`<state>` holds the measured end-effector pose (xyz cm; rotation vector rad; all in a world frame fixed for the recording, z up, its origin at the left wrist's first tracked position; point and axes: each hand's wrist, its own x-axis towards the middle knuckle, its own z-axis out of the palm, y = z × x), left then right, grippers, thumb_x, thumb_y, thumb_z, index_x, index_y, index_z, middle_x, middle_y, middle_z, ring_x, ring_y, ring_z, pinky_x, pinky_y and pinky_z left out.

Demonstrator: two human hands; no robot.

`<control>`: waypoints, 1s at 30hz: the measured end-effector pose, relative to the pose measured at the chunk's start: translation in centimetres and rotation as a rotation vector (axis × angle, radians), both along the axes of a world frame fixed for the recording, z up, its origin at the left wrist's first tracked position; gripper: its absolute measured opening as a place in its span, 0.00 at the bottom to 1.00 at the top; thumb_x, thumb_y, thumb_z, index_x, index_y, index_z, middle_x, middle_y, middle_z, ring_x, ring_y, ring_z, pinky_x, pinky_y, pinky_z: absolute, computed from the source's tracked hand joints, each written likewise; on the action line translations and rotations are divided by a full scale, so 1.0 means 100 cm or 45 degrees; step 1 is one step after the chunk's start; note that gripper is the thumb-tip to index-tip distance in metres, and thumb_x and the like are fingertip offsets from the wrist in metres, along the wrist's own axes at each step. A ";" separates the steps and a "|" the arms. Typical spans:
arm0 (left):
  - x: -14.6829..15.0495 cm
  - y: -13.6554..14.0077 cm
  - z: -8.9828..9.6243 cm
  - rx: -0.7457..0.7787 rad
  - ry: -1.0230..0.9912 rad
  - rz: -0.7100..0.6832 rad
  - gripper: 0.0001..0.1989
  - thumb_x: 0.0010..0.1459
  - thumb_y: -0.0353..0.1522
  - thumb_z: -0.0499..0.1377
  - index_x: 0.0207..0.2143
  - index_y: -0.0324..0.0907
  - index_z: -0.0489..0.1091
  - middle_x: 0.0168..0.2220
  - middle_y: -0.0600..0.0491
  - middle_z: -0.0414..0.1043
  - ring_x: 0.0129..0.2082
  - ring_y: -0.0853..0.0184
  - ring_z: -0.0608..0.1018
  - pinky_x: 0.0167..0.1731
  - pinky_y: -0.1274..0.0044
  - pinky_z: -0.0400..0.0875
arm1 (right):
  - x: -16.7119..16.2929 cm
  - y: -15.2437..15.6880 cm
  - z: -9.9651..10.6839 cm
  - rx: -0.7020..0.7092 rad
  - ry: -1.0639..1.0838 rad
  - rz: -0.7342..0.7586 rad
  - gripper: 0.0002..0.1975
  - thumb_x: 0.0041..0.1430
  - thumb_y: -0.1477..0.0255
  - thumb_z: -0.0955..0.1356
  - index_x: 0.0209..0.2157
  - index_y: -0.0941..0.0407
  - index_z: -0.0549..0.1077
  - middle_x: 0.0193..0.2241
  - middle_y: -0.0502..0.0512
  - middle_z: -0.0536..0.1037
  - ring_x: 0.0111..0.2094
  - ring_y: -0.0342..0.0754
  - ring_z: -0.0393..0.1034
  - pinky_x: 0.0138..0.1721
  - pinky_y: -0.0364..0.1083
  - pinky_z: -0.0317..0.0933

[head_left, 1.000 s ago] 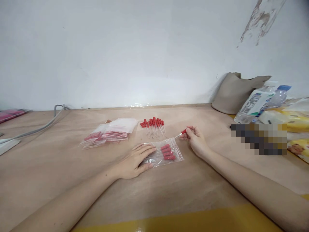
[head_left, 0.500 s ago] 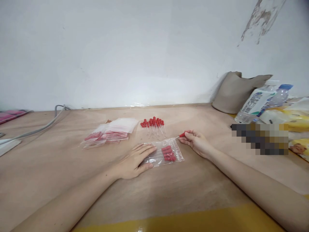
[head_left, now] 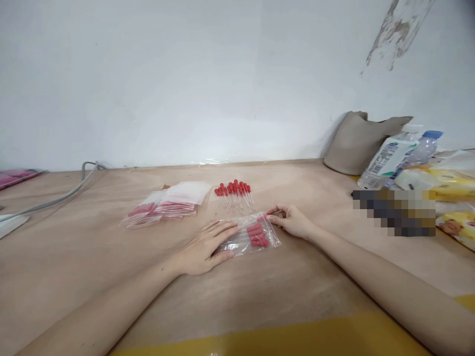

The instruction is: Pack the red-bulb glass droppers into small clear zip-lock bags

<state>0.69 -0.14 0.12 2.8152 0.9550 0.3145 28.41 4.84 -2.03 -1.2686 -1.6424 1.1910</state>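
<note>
A clear zip bag (head_left: 237, 245) lies flat on the table with several red-bulbed droppers (head_left: 257, 236) side by side inside it. My left hand (head_left: 208, 247) rests flat on the bag's left part, fingers stretched out. At the bag's open right end, my right hand (head_left: 291, 221) is closed, pinching the red bulb of another dropper (head_left: 261, 217). Most of that dropper is inside the bag, above the others, and its thin tube is hard to make out. Behind the bag lies a loose group of red-bulbed droppers (head_left: 233, 190), their clear tubes pointing towards me.
A pile of zip bags (head_left: 185, 195), some showing red inside, lies to the left. A grey cable (head_left: 67, 195) runs along the far left. At the right stand a grey-brown container (head_left: 356, 143) and plastic bottles (head_left: 389, 158), beside yellow packaging (head_left: 441, 180) and a blurred-out patch.
My right hand has moved left, sliding the dropper through the bag's mouth so its bulb is now at the opening. My left hand has stayed flat on the bag.
</note>
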 end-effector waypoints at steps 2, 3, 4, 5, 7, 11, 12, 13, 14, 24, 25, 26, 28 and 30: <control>0.000 0.000 0.000 -0.006 0.004 0.006 0.25 0.63 0.41 0.47 0.61 0.47 0.47 0.61 0.50 0.50 0.60 0.60 0.55 0.59 0.63 0.48 | -0.002 0.001 0.000 0.041 0.021 0.061 0.14 0.43 0.63 0.70 0.29 0.58 0.70 0.22 0.48 0.73 0.23 0.40 0.64 0.27 0.41 0.58; 0.000 0.000 0.000 -0.007 0.008 0.010 0.25 0.63 0.41 0.47 0.61 0.47 0.47 0.61 0.50 0.50 0.60 0.60 0.55 0.59 0.63 0.48 | -0.002 0.001 0.001 0.055 0.034 0.090 0.14 0.43 0.63 0.70 0.29 0.58 0.70 0.24 0.49 0.74 0.25 0.41 0.65 0.29 0.42 0.59; 0.000 0.000 0.001 -0.007 0.011 0.012 0.25 0.63 0.40 0.47 0.61 0.47 0.47 0.61 0.50 0.50 0.60 0.60 0.55 0.59 0.63 0.48 | -0.002 0.001 0.002 0.062 0.045 0.115 0.14 0.43 0.63 0.70 0.28 0.58 0.70 0.25 0.50 0.75 0.26 0.41 0.66 0.30 0.42 0.60; 0.001 0.000 0.001 -0.005 0.012 0.014 0.25 0.63 0.40 0.47 0.61 0.47 0.47 0.61 0.50 0.49 0.60 0.60 0.54 0.59 0.63 0.48 | -0.003 0.001 0.003 0.057 0.057 0.133 0.14 0.42 0.63 0.71 0.28 0.58 0.70 0.25 0.50 0.75 0.26 0.41 0.67 0.31 0.43 0.60; 0.001 0.000 0.001 -0.001 0.008 0.010 0.25 0.63 0.40 0.47 0.61 0.47 0.47 0.61 0.50 0.49 0.60 0.60 0.54 0.59 0.62 0.48 | -0.004 0.001 0.004 0.018 0.090 0.150 0.15 0.40 0.63 0.72 0.27 0.59 0.71 0.25 0.50 0.76 0.27 0.42 0.67 0.32 0.43 0.61; 0.001 -0.001 0.002 -0.014 0.003 0.006 0.25 0.63 0.41 0.47 0.61 0.48 0.47 0.61 0.50 0.50 0.60 0.60 0.55 0.58 0.62 0.48 | -0.010 0.004 0.000 -0.017 0.159 0.015 0.16 0.37 0.62 0.72 0.26 0.59 0.72 0.22 0.51 0.76 0.24 0.42 0.67 0.29 0.43 0.62; 0.001 -0.001 0.002 -0.019 0.005 0.006 0.26 0.63 0.41 0.47 0.61 0.48 0.47 0.61 0.50 0.50 0.60 0.59 0.55 0.58 0.62 0.48 | -0.012 0.004 -0.002 0.009 0.153 -0.039 0.15 0.37 0.62 0.72 0.25 0.59 0.72 0.22 0.51 0.75 0.23 0.42 0.67 0.27 0.43 0.61; 0.001 -0.001 0.002 -0.022 0.005 0.005 0.26 0.63 0.40 0.47 0.61 0.48 0.46 0.61 0.50 0.49 0.60 0.59 0.55 0.58 0.62 0.49 | -0.014 0.005 -0.004 0.040 0.134 -0.091 0.15 0.37 0.63 0.72 0.24 0.59 0.72 0.21 0.51 0.75 0.22 0.42 0.67 0.26 0.43 0.61; 0.001 -0.001 0.002 -0.022 0.004 0.003 0.26 0.63 0.40 0.47 0.61 0.48 0.46 0.61 0.50 0.49 0.60 0.59 0.55 0.58 0.62 0.49 | -0.015 0.006 -0.006 0.071 0.101 -0.133 0.14 0.38 0.63 0.72 0.23 0.59 0.71 0.21 0.51 0.75 0.22 0.43 0.66 0.25 0.43 0.60; 0.000 -0.001 0.000 -0.019 -0.001 0.021 0.25 0.63 0.41 0.47 0.61 0.49 0.47 0.61 0.50 0.49 0.60 0.58 0.54 0.58 0.61 0.48 | -0.011 0.006 -0.011 0.512 -0.201 0.126 0.11 0.50 0.75 0.63 0.28 0.54 0.77 0.27 0.52 0.74 0.31 0.45 0.67 0.35 0.45 0.61; 0.000 -0.001 0.000 -0.020 -0.001 0.025 0.25 0.63 0.41 0.47 0.61 0.49 0.47 0.61 0.50 0.49 0.60 0.58 0.54 0.58 0.61 0.48 | -0.011 0.005 -0.010 0.553 -0.246 0.155 0.12 0.51 0.76 0.61 0.28 0.54 0.77 0.27 0.52 0.73 0.31 0.45 0.67 0.36 0.45 0.61; 0.000 -0.002 0.000 -0.019 0.000 0.028 0.25 0.63 0.41 0.47 0.61 0.49 0.47 0.61 0.50 0.49 0.60 0.58 0.54 0.58 0.61 0.48 | -0.010 0.004 -0.007 0.563 -0.271 0.190 0.13 0.51 0.77 0.61 0.29 0.54 0.77 0.27 0.52 0.72 0.31 0.45 0.66 0.36 0.45 0.60; 0.000 -0.002 0.000 -0.010 0.001 0.027 0.25 0.63 0.41 0.47 0.61 0.49 0.47 0.61 0.50 0.49 0.60 0.59 0.54 0.58 0.61 0.48 | -0.008 0.002 -0.001 0.474 -0.234 0.248 0.12 0.52 0.76 0.61 0.30 0.54 0.76 0.27 0.52 0.72 0.31 0.44 0.66 0.36 0.44 0.60; 0.000 -0.001 0.000 0.002 0.004 0.022 0.25 0.63 0.41 0.47 0.61 0.49 0.48 0.61 0.50 0.49 0.60 0.59 0.55 0.58 0.62 0.48 | -0.006 0.000 0.005 0.284 -0.111 0.178 0.09 0.53 0.72 0.62 0.30 0.55 0.74 0.27 0.51 0.72 0.25 0.40 0.64 0.31 0.41 0.60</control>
